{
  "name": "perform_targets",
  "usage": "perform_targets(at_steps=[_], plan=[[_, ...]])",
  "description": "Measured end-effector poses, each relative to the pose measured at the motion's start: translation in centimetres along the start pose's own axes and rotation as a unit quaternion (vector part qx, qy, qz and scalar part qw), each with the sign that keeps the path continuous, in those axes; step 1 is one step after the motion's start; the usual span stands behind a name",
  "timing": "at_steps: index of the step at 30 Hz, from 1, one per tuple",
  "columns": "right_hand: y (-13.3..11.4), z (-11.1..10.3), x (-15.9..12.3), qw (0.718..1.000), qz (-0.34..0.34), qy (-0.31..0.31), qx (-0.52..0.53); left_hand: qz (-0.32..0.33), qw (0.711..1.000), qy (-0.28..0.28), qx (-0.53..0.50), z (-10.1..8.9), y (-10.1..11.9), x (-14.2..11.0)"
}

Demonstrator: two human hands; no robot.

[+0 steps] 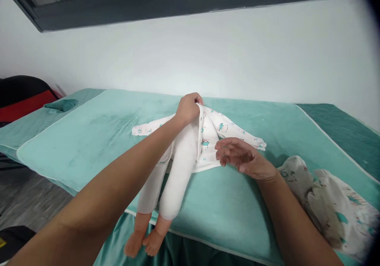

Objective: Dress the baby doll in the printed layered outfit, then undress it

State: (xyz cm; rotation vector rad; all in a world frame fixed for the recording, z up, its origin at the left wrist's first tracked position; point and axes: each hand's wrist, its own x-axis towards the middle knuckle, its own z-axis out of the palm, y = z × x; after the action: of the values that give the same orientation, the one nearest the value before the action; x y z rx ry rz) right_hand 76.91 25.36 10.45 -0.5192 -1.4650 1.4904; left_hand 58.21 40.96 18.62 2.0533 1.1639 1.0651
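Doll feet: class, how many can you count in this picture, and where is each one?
2. One foot is at the lower left, below the doll's white leggings; the other foot is just to its right in the picture. Neither appears hidden.

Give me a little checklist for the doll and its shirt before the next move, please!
1. Left hand holding the shirt: ok, at its upper edge.
2. Right hand free: ok, open beside the shirt.
3. Both sleeves spread outward: ok.
4. Doll lying fully on the teal cover: not ok, its feet stick out past the edge.
5. Doll's arms inside the sleeves: cannot tell, no arms show.
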Motion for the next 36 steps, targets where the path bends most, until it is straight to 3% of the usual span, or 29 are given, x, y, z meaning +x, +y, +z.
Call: perform_targets(at_steps=[2, 4, 8, 12, 14, 17, 20, 25, 27, 31, 34, 36], plan=[[0.5, 0.1, 0.2, 0.998, 0.0, 0.032, -0.055, 0.004, 0.999, -0.011, -0.03, -0.4, -0.3, -0.5], [1.4, 0.5, 0.6, 0.982, -0.002, 0.065, -0.18, 0.018, 0.999, -0.018, -0.043, -0.4, -0.4, -1.1], [3.7, 2.1, 1.8, 0.885, -0.038, 0.104, -0.452, 0.029, 0.999, -0.042, -0.003, -0.2, -0.4, -1.9], [5.2, 4.1, 2.3, 0.821, -0.022, 0.116, -0.558, 0.034, 0.998, -0.044, 0.017, -0.5, -0.4, -2.3], [5.0, 5.4, 2.0, 0.829, -0.03, 0.134, -0.541, 0.039, 0.998, -0.04, 0.011, -1.0, -0.4, -2.5], [3.6, 8.2, 1.6, 0.872, -0.074, 0.22, -0.43, 0.027, 0.999, -0.02, 0.014, -1.8, -0.4, -2.6], [1.8, 12.0, 1.9, 0.879, -0.132, 0.273, -0.367, 0.002, 0.999, -0.005, 0.045, -2.7, -1.0, -2.7], [1.7, 16.3, 2.7, 0.853, -0.087, 0.159, -0.489, -0.018, 0.996, 0.006, 0.085, -4.3, -3.0, -3.6], [2.9, 16.5, 1.9, 0.828, -0.079, 0.161, -0.532, -0.019, 0.996, 0.015, 0.09, -5.0, -3.7, -4.5], [5.7, 15.0, -1.1, 0.779, -0.084, 0.277, -0.556, 0.002, 0.996, 0.031, 0.082, -6.4, -4.9, -7.6], [6.7, 13.8, -2.2, 0.778, -0.05, 0.307, -0.546, 0.017, 0.995, 0.06, 0.077, -7.0, -5.9, -10.9], [6.5, 13.6, -2.0, 0.789, -0.036, 0.298, -0.536, -0.023, 0.991, 0.104, 0.081, -7.2, -6.6, -13.1]])
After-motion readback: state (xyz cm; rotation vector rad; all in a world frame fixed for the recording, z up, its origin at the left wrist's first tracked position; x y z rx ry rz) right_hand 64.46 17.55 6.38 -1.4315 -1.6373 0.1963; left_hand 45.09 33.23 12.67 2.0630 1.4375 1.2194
